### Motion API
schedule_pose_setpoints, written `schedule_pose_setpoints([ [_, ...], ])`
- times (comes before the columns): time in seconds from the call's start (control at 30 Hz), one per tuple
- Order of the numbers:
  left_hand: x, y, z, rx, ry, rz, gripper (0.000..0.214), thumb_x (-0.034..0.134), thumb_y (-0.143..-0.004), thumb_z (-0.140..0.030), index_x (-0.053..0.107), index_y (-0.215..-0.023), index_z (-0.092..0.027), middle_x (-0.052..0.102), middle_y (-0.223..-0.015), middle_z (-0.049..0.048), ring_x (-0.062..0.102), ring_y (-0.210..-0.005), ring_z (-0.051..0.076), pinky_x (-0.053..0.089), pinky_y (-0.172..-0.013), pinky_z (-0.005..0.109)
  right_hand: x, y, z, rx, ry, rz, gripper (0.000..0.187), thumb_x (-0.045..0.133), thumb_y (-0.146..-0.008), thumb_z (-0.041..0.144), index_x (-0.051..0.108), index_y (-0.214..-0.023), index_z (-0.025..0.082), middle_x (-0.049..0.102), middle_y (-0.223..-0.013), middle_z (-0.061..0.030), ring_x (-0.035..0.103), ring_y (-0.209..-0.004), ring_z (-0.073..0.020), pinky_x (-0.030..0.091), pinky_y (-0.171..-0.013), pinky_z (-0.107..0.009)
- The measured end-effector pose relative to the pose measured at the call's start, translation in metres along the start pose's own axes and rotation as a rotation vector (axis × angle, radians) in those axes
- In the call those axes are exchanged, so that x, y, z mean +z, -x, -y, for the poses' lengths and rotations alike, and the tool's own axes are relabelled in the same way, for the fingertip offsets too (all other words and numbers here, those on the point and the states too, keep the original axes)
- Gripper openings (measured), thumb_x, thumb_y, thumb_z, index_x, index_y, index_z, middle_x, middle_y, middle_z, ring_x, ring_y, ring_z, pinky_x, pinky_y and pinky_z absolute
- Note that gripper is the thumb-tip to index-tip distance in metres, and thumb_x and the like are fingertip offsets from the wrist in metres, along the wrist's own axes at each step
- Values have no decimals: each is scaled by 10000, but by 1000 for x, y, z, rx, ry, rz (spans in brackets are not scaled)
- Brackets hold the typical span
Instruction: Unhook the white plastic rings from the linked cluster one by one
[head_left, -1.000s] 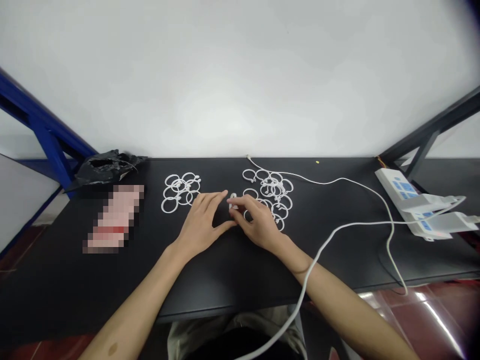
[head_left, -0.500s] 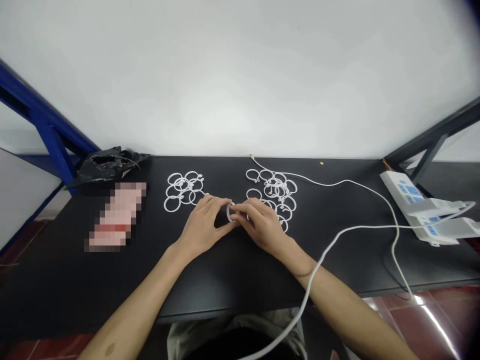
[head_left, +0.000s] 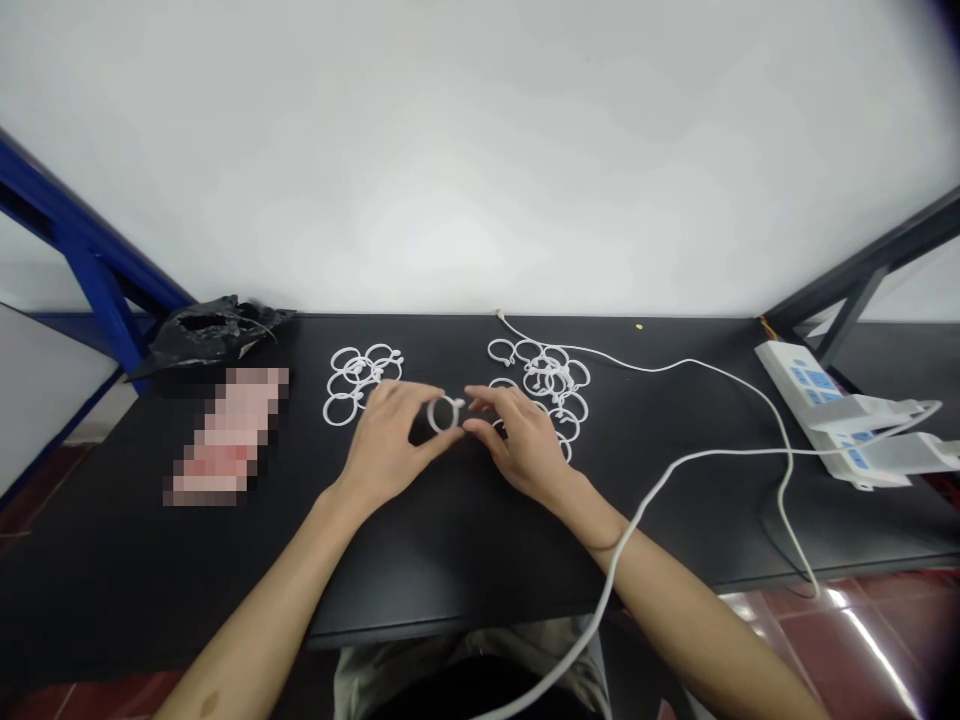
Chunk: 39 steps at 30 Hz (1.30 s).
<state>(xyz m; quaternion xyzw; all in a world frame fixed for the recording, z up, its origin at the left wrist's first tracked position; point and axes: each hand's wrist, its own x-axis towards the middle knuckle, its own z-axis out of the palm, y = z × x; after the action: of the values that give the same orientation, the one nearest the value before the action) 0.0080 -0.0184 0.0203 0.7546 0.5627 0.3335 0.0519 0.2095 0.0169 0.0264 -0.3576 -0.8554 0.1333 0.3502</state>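
Observation:
My left hand point(head_left: 390, 435) grips a white curtain ring point(head_left: 432, 417) between thumb and fingertips; a small knob shows at the ring's upper right. Just to the right, my right hand point(head_left: 517, 435) has its thumb and fingers apart and holds nothing. Beyond my left hand lies a group of white rings point(head_left: 341, 410), partly covered by that hand. A larger, overlapping pile of similar rings point(head_left: 574, 408) spreads behind and beside my right hand, which hides some of them.
A white cable point(head_left: 705, 455) crosses over my right forearm from a power strip point(head_left: 817, 410) with plugs at the right. A thinner cord point(head_left: 637, 368) runs behind the rings. At the left are a black plastic bag point(head_left: 214, 330) and a blurred pinkish item point(head_left: 232, 430) on the black table point(head_left: 420, 560).
My right hand has let go of the ring and its fingers have spread. My left hand has shifted slightly left with the ring, which now faces the camera more.

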Motion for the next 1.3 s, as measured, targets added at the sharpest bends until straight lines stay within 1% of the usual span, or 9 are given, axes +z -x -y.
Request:
schedule_pose_setpoints([
  [0.1,-6,-3,12,-201,-154,-175,316,602,-900,-403,568,-1138,-198,620,-1150,95,514,-1125,294,419,-989,455,-2,-2,-5,90,291,17,293,549,-970,366,627,-1157,154,672,-1057,-126,581,-987,-266,453,-886,-411],
  [0.17,-8,-4,22,-353,-236,-226,357,606,-877,-391,575,-1157,-171,598,-1167,122,490,-1157,331,409,-995,485,-2,-1,-9,166,438,43,260,585,-946,356,663,-1086,152,646,-1101,-138,552,-1035,-294,430,-904,-429],
  [0.33,-12,-4,35,-608,-303,-159,410,582,-856,-399,576,-1199,-175,560,-1205,146,452,-1206,380,401,-986,532,1,2,-14,247,537,106,253,623,-914,374,693,-996,145,624,-1091,-143,524,-1031,-304,417,-897,-429],
  [0.6,-11,-5,32,-695,-327,-73,482,552,-862,-401,530,-1275,-154,545,-1270,162,445,-1206,392,380,-992,554,2,3,-16,198,517,123,158,563,-935,241,702,-915,167,623,-1062,-129,518,-990,-283,418,-853,-413],
  [0.8,-8,-4,34,-656,-352,-59,486,533,-878,-405,529,-1288,-144,539,-1278,170,448,-1190,394,387,-982,558,0,0,-11,155,441,15,170,544,-965,255,701,-988,193,629,-990,-111,532,-917,-253,438,-820,-386],
  [1.03,-7,-2,32,-595,-354,-117,491,563,-870,-408,535,-1279,-139,530,-1261,184,444,-1184,416,389,-962,589,1,-1,-10,76,304,23,187,484,-1004,247,652,-1026,170,683,-912,-81,588,-846,-220,476,-799,-353],
  [1.1,-7,-2,30,-519,-319,-173,468,574,-871,-400,535,-1270,-158,532,-1256,169,444,-1189,405,389,-969,583,1,-1,-9,50,259,5,180,494,-997,235,631,-1085,158,689,-924,-83,593,-851,-220,489,-801,-355],
  [1.17,-7,-2,25,-374,-247,-194,446,572,-884,-381,520,-1278,-178,539,-1257,146,451,-1196,370,382,-1004,559,1,-1,-7,19,210,-13,195,511,-988,229,609,-1136,147,690,-925,-85,593,-854,-221,501,-798,-356],
  [1.3,-4,1,11,-45,-70,-27,491,553,-922,-353,430,-1376,-212,532,-1318,104,452,-1234,287,361,-1083,495,0,-1,-5,-55,149,-9,166,517,-984,226,616,-1104,169,689,-940,-86,586,-879,-221,515,-802,-354],
])
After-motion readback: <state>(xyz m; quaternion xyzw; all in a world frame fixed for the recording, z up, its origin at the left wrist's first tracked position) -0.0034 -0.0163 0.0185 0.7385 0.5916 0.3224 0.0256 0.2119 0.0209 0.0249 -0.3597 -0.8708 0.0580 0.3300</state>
